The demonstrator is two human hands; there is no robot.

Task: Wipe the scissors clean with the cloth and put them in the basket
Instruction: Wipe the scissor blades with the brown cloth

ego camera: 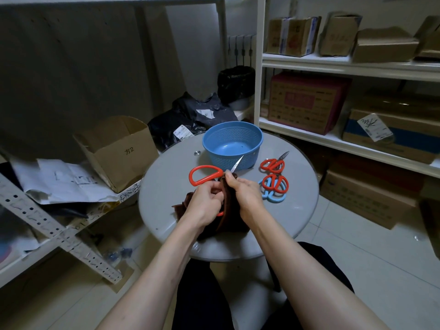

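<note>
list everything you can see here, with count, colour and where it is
scissors in hand: 1, red handles, held over the table's middle, blade tip toward the basket
cloth: 1, dark brown, wrapped round the blades and draped on the table
basket: 1, blue, far side of the table, nothing in it
loose scissors: 3 as far as I can tell, two red and one light blue, table's right side, overlapping
table: 1, grey, round, centre
open carton: 1, brown, left of the table
cardboard boxes: several, brown, white shelves at right
dark bags: black, floor behind the table
left hand: holds the scissors' handle
right hand: pinches the cloth on the blade
</note>
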